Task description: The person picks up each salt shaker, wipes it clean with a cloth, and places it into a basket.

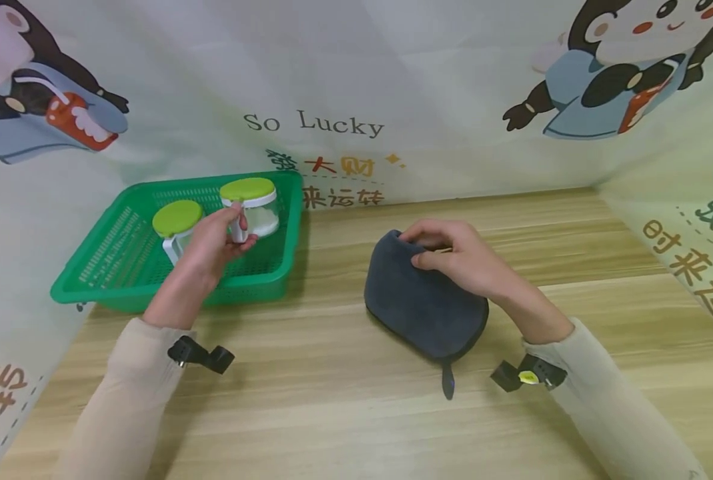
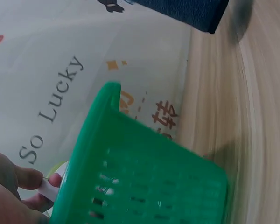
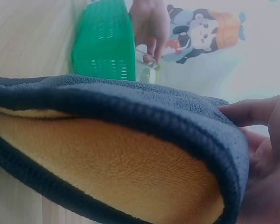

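In the head view my left hand (image 1: 215,241) grips the white handle of a clear jar (image 1: 264,219) with a green lid and white contents. That jar is inside the green plastic basket (image 1: 291,247); whether it touches the bottom I cannot tell. A second green-lidded jar (image 1: 177,218) stands beside it, partly behind my wrist. To the right, my right hand (image 1: 465,257) pinches the upper edge of a dark grey cleaning cloth (image 1: 419,293) between thumb and fingers. The right wrist view shows the cloth's orange-yellow underside (image 3: 126,163). A small loop (image 1: 448,381) hangs from its lower edge.
A pale wood-grain table (image 1: 344,407) lies under everything. Printed fabric (image 1: 440,87) with cartoon figures and lettering stands up behind the table and along both sides. The basket sits at the back left, close to the fabric.
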Demonstrator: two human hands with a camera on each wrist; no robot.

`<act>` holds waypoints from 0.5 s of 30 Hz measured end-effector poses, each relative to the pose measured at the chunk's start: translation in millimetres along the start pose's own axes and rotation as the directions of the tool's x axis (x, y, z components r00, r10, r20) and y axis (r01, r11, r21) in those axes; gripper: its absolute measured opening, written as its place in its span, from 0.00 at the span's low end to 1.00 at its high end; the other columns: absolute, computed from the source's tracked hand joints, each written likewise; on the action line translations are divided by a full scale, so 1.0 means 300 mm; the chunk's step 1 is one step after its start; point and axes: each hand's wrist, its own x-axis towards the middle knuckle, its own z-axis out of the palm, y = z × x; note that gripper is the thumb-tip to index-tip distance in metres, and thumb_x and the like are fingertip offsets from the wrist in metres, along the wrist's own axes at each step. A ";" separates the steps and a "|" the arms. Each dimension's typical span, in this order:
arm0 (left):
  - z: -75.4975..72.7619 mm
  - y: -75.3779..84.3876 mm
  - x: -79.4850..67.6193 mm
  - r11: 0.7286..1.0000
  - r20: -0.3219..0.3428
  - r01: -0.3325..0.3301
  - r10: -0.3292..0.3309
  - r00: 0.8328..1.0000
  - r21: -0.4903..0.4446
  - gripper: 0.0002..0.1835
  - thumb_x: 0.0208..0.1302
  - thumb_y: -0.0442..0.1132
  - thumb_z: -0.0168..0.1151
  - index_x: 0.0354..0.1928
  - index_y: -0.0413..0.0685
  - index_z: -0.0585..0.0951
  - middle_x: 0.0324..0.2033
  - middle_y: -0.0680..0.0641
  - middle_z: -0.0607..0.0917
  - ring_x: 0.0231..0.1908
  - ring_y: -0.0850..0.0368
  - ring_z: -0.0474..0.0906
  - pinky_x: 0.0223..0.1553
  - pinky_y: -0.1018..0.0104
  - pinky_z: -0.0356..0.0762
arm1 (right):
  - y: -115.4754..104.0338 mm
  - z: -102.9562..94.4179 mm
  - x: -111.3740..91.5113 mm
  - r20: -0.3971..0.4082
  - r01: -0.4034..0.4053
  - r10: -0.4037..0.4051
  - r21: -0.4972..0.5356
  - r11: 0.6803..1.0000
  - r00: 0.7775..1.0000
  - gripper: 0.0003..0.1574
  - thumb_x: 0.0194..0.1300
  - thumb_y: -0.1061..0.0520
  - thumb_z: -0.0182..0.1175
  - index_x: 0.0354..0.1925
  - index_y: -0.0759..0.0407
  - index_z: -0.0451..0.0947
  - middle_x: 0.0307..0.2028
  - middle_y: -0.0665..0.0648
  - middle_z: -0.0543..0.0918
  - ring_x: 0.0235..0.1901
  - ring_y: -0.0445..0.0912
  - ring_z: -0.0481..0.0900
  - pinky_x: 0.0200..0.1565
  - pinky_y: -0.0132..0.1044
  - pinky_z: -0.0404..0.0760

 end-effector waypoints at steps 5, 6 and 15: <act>-0.052 0.017 0.047 0.993 0.025 0.112 -0.113 0.993 0.029 0.22 0.81 0.57 0.43 0.34 0.53 0.76 0.53 0.51 0.66 0.40 0.60 0.78 0.42 0.75 0.81 | -0.001 -0.003 0.003 0.004 -0.004 0.004 0.000 1.000 1.000 0.20 0.69 0.65 0.61 0.59 0.63 0.80 0.58 0.65 0.85 0.58 0.57 0.84 0.59 0.51 0.80; -0.060 0.018 0.057 0.990 0.026 0.135 -0.136 0.990 0.033 0.22 0.82 0.57 0.43 0.34 0.53 0.76 0.52 0.52 0.65 0.41 0.59 0.76 0.42 0.75 0.81 | -0.001 -0.002 0.003 0.005 -0.001 0.001 0.000 1.000 1.000 0.20 0.69 0.65 0.61 0.59 0.63 0.81 0.58 0.65 0.85 0.58 0.57 0.84 0.59 0.51 0.80; -0.102 0.002 0.132 0.953 0.000 0.299 -0.299 0.954 -0.044 0.13 0.81 0.52 0.46 0.55 0.54 0.70 0.53 0.43 0.65 0.50 0.48 0.74 0.46 0.72 0.84 | 0.002 0.008 0.005 0.014 0.014 -0.014 -0.009 1.000 1.000 0.19 0.70 0.65 0.61 0.58 0.64 0.81 0.57 0.65 0.86 0.56 0.57 0.85 0.58 0.50 0.81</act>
